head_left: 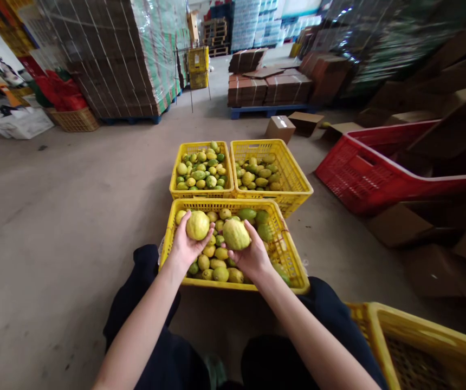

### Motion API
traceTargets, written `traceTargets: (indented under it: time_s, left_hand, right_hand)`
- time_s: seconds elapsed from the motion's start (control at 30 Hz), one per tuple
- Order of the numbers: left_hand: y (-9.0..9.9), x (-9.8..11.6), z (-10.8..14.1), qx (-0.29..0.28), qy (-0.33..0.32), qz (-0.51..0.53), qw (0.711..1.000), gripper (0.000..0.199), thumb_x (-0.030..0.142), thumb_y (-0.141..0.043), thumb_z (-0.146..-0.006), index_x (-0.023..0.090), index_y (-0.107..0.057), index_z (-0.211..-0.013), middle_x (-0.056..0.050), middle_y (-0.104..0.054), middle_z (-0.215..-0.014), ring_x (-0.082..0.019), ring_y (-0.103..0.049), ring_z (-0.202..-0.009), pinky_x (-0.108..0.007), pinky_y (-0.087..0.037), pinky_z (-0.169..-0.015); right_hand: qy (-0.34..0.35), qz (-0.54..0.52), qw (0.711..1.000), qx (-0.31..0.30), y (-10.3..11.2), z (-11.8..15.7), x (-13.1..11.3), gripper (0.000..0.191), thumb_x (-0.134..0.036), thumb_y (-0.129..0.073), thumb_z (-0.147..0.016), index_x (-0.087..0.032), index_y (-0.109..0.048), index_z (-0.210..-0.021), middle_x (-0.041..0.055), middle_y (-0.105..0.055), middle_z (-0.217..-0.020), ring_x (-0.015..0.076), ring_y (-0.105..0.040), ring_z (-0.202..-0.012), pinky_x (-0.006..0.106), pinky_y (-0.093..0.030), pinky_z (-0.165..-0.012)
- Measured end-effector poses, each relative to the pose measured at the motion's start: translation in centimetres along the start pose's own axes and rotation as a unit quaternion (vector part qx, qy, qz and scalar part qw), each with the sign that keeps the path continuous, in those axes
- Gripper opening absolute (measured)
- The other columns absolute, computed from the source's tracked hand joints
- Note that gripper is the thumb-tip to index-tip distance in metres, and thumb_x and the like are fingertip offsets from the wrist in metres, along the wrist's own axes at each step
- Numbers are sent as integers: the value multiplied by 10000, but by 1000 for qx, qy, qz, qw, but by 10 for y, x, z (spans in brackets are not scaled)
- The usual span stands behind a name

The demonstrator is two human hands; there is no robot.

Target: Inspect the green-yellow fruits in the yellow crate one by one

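My left hand holds a round yellow-green lemon in its palm, fingers curled around the underside. In my right hand rests a larger, bumpy yellow-green lemon, gripped from below and the right side. Both hands are above the near yellow crate, which holds many yellow and green lemons. Larger green fruits lie at that crate's right side. The two held lemons are apart from each other.
Beyond stand a left yellow crate of mixed lemons and a right yellow crate, partly filled. Another yellow crate is at my lower right. A red crate and cardboard boxes stand right; flattened cartons are stacked behind.
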State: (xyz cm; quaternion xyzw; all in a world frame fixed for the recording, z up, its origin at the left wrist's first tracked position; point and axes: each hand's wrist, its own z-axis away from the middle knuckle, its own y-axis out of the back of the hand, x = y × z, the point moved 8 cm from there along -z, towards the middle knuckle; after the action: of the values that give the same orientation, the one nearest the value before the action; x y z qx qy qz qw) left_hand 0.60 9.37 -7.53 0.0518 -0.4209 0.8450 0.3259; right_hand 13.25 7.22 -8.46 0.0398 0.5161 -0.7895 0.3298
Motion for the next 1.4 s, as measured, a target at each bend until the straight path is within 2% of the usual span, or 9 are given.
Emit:
traceTargets:
  time_s: [0.2, 0.47, 0.7, 0.93, 1.13, 1.2, 1.27, 1.33, 1.4]
  left_hand:
    - [4, -5, -3, 0, 24, 17, 1000, 530, 487, -479, -968, 48, -595, -1242, -157, -702, -901, -208, -711, -769, -252, -620, -593]
    - [5, -4, -8, -6, 3, 18, 1000, 442, 369, -455, -996, 112, -544, -1344, -160, -711, -1080, -255, -724, -895, -353, -644, -684]
    - [3, -3, -7, -16, -11, 8, 1000, 362, 303, -486, -988, 132, -571, -1296, -121, -726, -1035, -253, -734, -867, -378, -651, -700]
    - [1, -8, 2, 38, 32, 11, 999, 444, 407, -479, -991, 68, -583, -1259, -132, -696, -882, -217, -719, -798, -234, -620, -576]
    - [3, -11, -1, 28, 28, -37, 999, 419, 428, -472, -986, 78, -618, -1163, -125, -682, -855, -200, -704, -738, -219, -590, -538]
    - [6, -5, -4, 26, -38, -107, 993, 354, 419, -573, -938, 109, -628, -1100, -120, -687, -895, -198, -699, -742, -235, -585, -555]
    - [7, 10, -3, 24, -167, -196, 966, 350, 385, -728, -833, 171, -616, -1086, -104, -689, -1017, -214, -702, -847, -262, -594, -637]
    - [-1, 26, 8, 10, -317, -294, 901, 467, 344, -829, -730, 223, -591, -1113, -81, -661, -1159, -235, -673, -1024, -308, -588, -809]
    - [-12, 34, 22, -10, -430, -396, 811, 556, 345, -852, -698, 236, -565, -1162, -82, -624, -1240, -250, -617, -1156, -361, -528, -976]
  right_hand:
    - [-5, -7, 1000, 6, 3, -1, 1, 339, -410, -531, -919, -110, -683, -967, 121, -750, -721, 186, -687, -487, 238, -555, -428]
    - [-16, -8, 999, 33, 10, -5, 4, 355, -399, -487, -936, -112, -690, -984, 133, -753, -758, 198, -670, -528, 274, -544, -477]
    - [-33, -48, 994, 89, 21, -9, 9, 290, -352, -505, -964, -121, -672, -907, 92, -689, -646, 168, -622, -504, 245, -540, -480]
    - [-40, -77, 987, 133, 23, -4, 8, 282, -363, -503, -971, -117, -640, -992, 92, -686, -653, 172, -640, -531, 241, -582, -508]
    - [-38, 3, 996, 84, 22, -7, 4, 244, -382, -580, -920, -151, -661, -913, 72, -707, -675, 182, -664, -538, 274, -577, -524]
    - [-28, 55, 995, 75, 23, -9, 3, 230, -382, -590, -905, -166, -666, -890, 57, -711, -681, 181, -661, -535, 280, -563, -520]
    - [-2, 101, 992, 77, 24, -10, -1, 219, -390, -607, -888, -180, -670, -879, 44, -713, -700, 169, -647, -533, 280, -550, -521]
    - [52, 152, 983, 86, 23, -10, -8, 202, -388, -672, -834, -193, -668, -885, 38, -719, -757, 168, -650, -573, 283, -551, -547]
    - [136, 215, 963, 92, 20, -6, -21, 280, -363, -767, -738, -212, -658, -946, 33, -731, -876, 182, -683, -697, 295, -573, -637]
